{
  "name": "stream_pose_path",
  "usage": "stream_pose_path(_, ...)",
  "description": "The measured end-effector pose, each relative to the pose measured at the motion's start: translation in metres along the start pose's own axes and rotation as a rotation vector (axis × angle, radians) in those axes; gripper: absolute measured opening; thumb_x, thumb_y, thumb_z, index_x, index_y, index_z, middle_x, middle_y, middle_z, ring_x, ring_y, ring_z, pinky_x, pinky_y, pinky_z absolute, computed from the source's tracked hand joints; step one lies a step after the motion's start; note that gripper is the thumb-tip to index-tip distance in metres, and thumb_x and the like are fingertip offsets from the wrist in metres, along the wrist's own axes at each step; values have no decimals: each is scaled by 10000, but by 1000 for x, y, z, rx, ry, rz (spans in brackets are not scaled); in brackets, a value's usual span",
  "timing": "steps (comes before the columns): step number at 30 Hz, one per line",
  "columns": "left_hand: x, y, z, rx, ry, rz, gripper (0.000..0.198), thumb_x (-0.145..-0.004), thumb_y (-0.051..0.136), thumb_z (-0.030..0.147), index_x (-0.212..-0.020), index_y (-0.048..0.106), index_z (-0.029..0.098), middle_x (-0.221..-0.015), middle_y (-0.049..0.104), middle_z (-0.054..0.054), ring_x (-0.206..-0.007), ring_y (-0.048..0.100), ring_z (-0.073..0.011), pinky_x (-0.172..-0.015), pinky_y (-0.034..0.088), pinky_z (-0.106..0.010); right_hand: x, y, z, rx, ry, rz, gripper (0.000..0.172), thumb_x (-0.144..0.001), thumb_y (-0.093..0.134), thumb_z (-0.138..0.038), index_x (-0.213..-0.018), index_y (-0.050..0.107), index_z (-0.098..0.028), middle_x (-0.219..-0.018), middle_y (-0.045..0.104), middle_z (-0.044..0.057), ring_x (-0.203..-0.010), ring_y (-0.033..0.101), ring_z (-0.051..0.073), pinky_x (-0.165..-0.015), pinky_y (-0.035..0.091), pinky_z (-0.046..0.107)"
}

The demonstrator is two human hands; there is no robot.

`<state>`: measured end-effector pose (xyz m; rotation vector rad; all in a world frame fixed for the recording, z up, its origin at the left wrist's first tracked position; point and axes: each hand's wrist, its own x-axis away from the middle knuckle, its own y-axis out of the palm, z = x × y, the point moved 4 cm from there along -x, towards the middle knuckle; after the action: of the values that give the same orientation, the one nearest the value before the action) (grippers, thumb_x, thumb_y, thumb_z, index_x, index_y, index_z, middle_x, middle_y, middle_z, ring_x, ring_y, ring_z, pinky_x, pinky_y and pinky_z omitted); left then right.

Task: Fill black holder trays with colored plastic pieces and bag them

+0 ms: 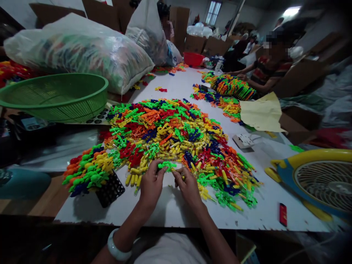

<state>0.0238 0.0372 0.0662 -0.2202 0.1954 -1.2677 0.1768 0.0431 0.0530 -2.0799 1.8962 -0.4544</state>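
I see my left hand [151, 183] and my right hand [188, 185] close together, low over the white table [176, 212]. My left hand is pinched shut on a green piece [167, 165], with the thumb and fingers on its near end. The piece sits up between my two hands, right at the front edge of the big pile [176, 135]. My right hand is curled in too, and its fingertips are right at the other end of the piece. I cannot tell if it grips the piece or only touches it.

The pile is a heap of little plastic bits in green, yellow, red, orange and blue. It spreads out just past my hands. A white bangle [118, 249] is on my left wrist.

To the left, a black tray [111, 190] stands at the table's edge with a bunch [88, 170] of coloured bits on it. Farther left is a green basket [55, 95], and behind it a full bag [82, 51]. To the right lies a fan [316, 179] in yellow and blue. Far across the table, another person [272, 66] has hands at a second pile [231, 86].
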Motion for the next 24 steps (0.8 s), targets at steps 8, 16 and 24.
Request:
stream_pose_path(8, 11, 2, 3, -108, 126, 20, 228, -889, 553, 356, -1077, 612, 242, -952, 705, -7, -831, 657, -150, -742, 462, -242, 0, -1, 0, -15, -4, -38, 311, -941, 460, -483, -790, 532, -221, -596, 566, -37, -569, 526, 131, -599, 375, 245)
stream_pose_path(16, -10, 4, -17, 396, -123, -133, 319, -767, 667, 414, -992, 585, 203, -824, 649, 6, -772, 615, -151, -692, 495, -259, -10, 6, 11, -262, 62, -146, 270, -882, 563, -471, -933, 440, -237, -578, 537, -78, -534, 502, 128, -544, 378, 238)
stream_pose_path(24, -47, 1, 0, -304, 168, -91, 384, -892, 545, 371, -1217, 544, 167, -1171, 603, -126, -1089, 567, -244, -959, 451, -395, -15, -75, 9, 179, -51, 185, 342, -895, 474, -507, -996, 592, -202, -869, 667, 69, -831, 608, 228, -763, 464, 366)
